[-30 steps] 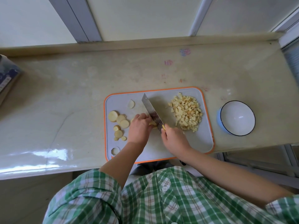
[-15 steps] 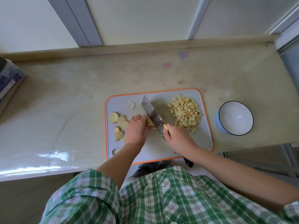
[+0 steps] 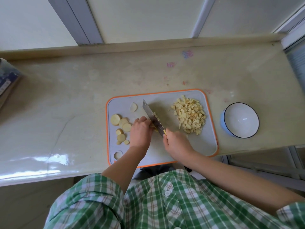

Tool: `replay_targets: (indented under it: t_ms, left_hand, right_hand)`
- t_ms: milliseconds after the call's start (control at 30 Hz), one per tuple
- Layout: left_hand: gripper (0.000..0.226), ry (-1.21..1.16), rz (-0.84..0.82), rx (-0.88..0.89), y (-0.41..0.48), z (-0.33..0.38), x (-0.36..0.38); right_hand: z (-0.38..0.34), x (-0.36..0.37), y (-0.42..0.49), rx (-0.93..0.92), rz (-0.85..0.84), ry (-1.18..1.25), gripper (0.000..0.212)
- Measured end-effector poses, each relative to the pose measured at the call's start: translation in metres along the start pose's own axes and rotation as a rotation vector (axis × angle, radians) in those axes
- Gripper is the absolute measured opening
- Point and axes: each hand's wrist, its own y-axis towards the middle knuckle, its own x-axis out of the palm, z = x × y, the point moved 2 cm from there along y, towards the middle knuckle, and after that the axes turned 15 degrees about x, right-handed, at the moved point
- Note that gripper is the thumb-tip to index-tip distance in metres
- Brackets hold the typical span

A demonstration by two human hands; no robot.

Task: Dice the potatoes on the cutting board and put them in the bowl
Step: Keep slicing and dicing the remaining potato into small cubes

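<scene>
Your desk (image 3: pixel 66 100) is a pale, beige, stone-look top with a glossy sheen along its near left edge and a raised ledge (image 3: pixel 148 47) along the back. Three things lie directly on it. The grey cutting board (image 3: pixel 199 146) with its orange rim sits right at your near edge. The white bowl (image 3: pixel 240 120), blue outside, stands just beside the board's right side. A box (image 3: pixel 7 80) lies at the far left, cut off by the frame. Pink and purple scribbles (image 3: pixel 187 54) mark the surface behind the board.

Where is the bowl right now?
In the head view, the bowl stands empty on the counter, just off the right edge of the cutting board, nearest the diced potato pile.
</scene>
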Motion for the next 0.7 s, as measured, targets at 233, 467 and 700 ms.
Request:
replay_targets:
  t_ms: [233,467,700]
  left_hand:
    - [0.006,0.008,-0.023,0.016,0.001,-0.001,-0.002]
    - [0.007,0.003,0.002,0.042,-0.003,-0.007,-0.004]
    - [0.016,0.013,0.049,-0.071,-0.013,-0.012,-0.012]
  right_hand:
    - [0.004,0.006,0.002,0.027,0.014,0.091,0.021]
    - [0.009,-0.011,0.007,0.06,0.008,0.27,0.03]
    - [0.0,-0.006,-0.003,-0.013,-0.047,0.204,0.031]
